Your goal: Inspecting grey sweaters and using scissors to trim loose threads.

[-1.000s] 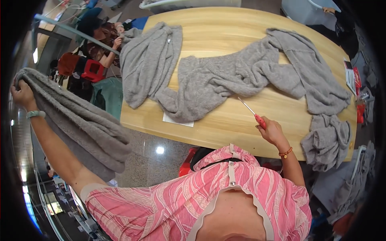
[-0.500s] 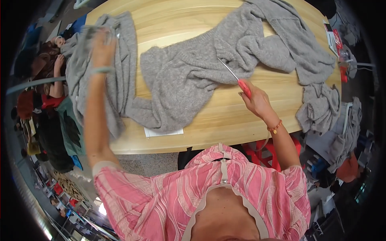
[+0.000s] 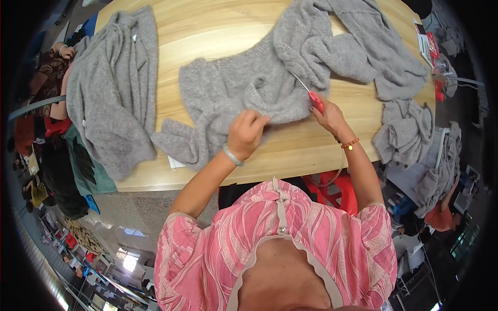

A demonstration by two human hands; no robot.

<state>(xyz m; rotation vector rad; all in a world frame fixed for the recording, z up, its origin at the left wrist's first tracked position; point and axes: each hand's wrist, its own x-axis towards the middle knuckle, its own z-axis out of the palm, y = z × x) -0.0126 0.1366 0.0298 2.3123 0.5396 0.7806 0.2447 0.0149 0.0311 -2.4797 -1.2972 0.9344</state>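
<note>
A folded grey knitted garment (image 3: 111, 88) lies at the left end of the pale wooden worktop (image 3: 218, 31). Beside it, mid-worktop, a large rumpled grey knitted sweater (image 3: 270, 78) spreads out; the left hand (image 3: 246, 133) pinches its near edge, fingers clamped on the knit. The right hand (image 3: 328, 115) has its fingers closed around a red-handled thin metal tool (image 3: 310, 93), tip touching the sweater. A small grey cloth heap (image 3: 404, 129) sits far right.
</note>
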